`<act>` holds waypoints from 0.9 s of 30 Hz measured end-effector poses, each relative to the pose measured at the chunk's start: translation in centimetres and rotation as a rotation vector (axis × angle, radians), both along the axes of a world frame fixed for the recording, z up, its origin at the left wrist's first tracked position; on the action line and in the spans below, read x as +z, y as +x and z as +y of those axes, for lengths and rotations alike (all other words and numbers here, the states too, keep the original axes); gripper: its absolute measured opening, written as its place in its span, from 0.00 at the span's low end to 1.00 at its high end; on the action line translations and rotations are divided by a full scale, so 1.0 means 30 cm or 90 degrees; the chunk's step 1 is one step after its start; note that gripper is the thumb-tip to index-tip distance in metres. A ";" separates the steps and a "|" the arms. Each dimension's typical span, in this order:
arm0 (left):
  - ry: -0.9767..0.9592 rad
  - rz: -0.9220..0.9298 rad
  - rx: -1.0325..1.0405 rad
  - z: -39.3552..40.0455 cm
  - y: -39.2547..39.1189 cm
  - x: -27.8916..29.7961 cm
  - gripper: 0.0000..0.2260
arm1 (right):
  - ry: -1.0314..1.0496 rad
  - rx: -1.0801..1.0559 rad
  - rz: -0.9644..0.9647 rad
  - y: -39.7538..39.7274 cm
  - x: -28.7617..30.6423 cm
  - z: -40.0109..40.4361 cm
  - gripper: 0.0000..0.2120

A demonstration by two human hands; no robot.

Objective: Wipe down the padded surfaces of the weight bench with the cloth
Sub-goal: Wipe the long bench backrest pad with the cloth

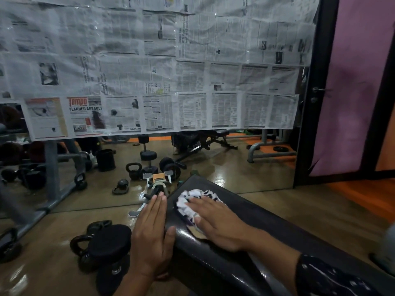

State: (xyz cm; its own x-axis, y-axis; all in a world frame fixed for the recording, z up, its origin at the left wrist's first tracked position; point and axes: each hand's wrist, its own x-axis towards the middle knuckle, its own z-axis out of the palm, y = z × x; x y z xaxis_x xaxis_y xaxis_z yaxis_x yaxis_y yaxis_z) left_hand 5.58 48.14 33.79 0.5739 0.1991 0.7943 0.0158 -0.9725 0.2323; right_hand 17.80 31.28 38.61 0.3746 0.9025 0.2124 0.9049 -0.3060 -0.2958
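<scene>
Flat-fingered, right hand (220, 223) pressing patterned cloth (193, 201) onto black bench pad (267, 212); left hand (150, 236) (fingers straight) against pad's side.

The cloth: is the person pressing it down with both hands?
No, only the right hand lies flat on the cloth; the left hand rests against the bench pad edge.

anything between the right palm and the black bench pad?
Yes. In the head view, the crumpled black-and-white patterned cloth lies under the right hand, whose straight fingers press it onto the black padded bench.
</scene>
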 end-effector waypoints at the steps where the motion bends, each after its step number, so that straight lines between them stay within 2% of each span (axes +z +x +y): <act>1: -0.001 0.000 0.001 -0.001 0.001 0.000 0.28 | -0.007 -0.028 0.007 0.017 0.007 0.022 0.23; 4: 0.001 -0.010 0.001 -0.003 0.002 0.001 0.28 | -0.035 -0.073 0.008 0.020 0.040 0.128 0.24; 7: 0.005 -0.014 0.000 -0.005 0.001 0.000 0.27 | -0.034 -0.048 -0.022 -0.039 0.051 0.193 0.24; 12: 0.008 0.000 0.020 -0.004 0.004 0.000 0.28 | 0.013 0.062 -0.037 -0.094 0.008 0.086 0.24; 14: 0.009 0.011 0.025 -0.002 0.003 -0.003 0.29 | 0.018 0.068 -0.016 -0.066 -0.002 0.033 0.24; 17: 0.002 0.020 0.033 0.001 0.002 -0.003 0.28 | -0.001 0.011 -0.004 -0.010 0.006 0.028 0.23; 22: 0.006 0.047 0.054 -0.011 -0.007 0.012 0.27 | -0.073 -0.084 0.004 0.013 0.048 0.175 0.24; 27: 0.013 0.065 0.055 -0.013 -0.016 0.018 0.28 | -0.044 0.013 -0.009 -0.064 0.024 0.109 0.24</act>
